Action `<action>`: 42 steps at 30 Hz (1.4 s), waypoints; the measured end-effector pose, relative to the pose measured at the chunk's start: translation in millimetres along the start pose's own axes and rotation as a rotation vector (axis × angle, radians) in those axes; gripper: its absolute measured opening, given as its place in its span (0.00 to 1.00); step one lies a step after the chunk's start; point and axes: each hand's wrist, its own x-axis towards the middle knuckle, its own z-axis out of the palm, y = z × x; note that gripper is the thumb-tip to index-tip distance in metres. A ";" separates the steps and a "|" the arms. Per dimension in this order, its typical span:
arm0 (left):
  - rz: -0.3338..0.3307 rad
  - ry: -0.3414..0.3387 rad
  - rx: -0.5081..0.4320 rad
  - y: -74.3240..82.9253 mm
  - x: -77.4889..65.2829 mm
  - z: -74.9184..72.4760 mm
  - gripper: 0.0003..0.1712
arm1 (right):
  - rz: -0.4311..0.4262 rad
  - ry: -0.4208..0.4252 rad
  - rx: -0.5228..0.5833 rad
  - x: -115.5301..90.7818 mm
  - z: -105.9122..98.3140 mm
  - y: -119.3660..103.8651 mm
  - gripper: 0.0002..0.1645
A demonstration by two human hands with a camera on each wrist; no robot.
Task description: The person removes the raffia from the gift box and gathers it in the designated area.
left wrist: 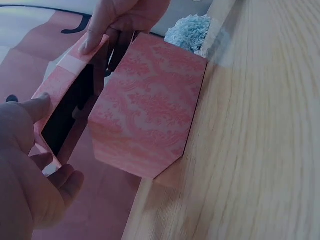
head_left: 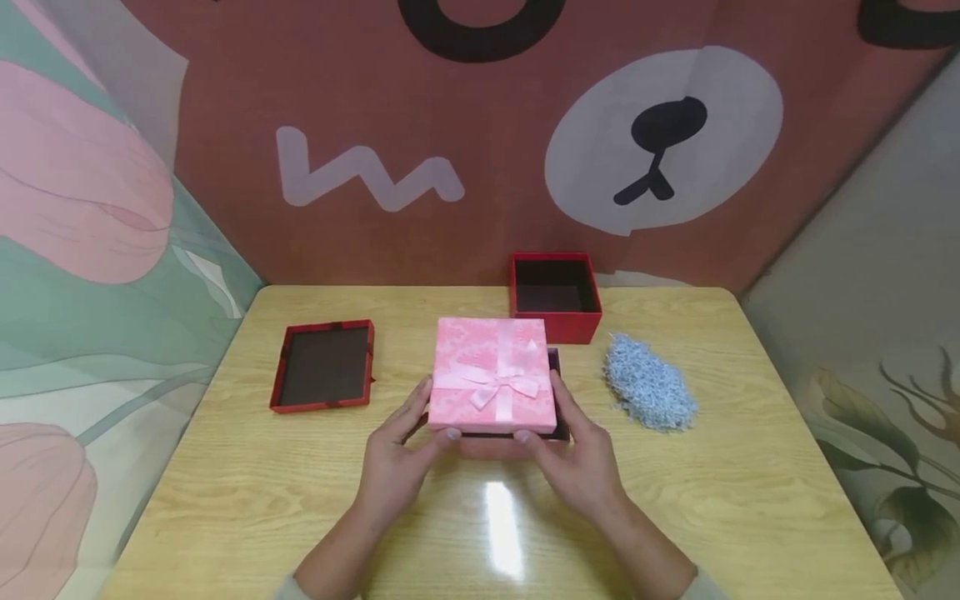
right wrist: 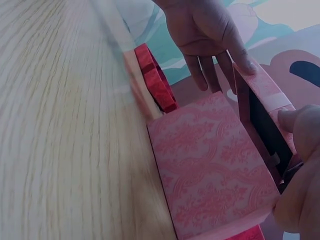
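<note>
Both hands hold a pink box lid [head_left: 480,367] with a ribbon bow on top. My left hand [head_left: 393,458] grips its left side, thumb at the front edge. On the opposite side my right hand [head_left: 585,467] grips it the same way. Beneath the lid stands the pink patterned box base [left wrist: 150,95], upright on the table. In both wrist views a gap shows between the lid's dark underside [right wrist: 267,130] and the base. The lid sits slightly left of the base, whose dark inner rim shows at right and front.
An open red box [head_left: 558,327] stands at the back against the wall. Left of the pink box lies a red lid [head_left: 367,367] with its dark inside up. A heap of light blue shredded paper [head_left: 651,383] rests on the wooden table [head_left: 247,500] at right.
</note>
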 end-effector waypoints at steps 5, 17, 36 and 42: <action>0.020 0.008 0.014 0.9 -0.3 -8.7 0.42 | -0.070 0.029 0.016 3.0 3.7 -5.9 0.56; 0.073 0.033 -0.009 0.0 -1.5 -31.5 0.44 | -0.098 -0.060 0.197 7.6 21.5 -20.6 0.55; 0.216 0.070 -0.117 7.3 -5.3 -69.4 0.48 | -0.272 -0.162 0.257 10.9 49.9 -40.8 0.55; 0.262 0.080 -0.122 5.3 -8.2 -83.2 0.46 | -0.251 -0.201 0.238 13.7 57.3 -50.7 0.55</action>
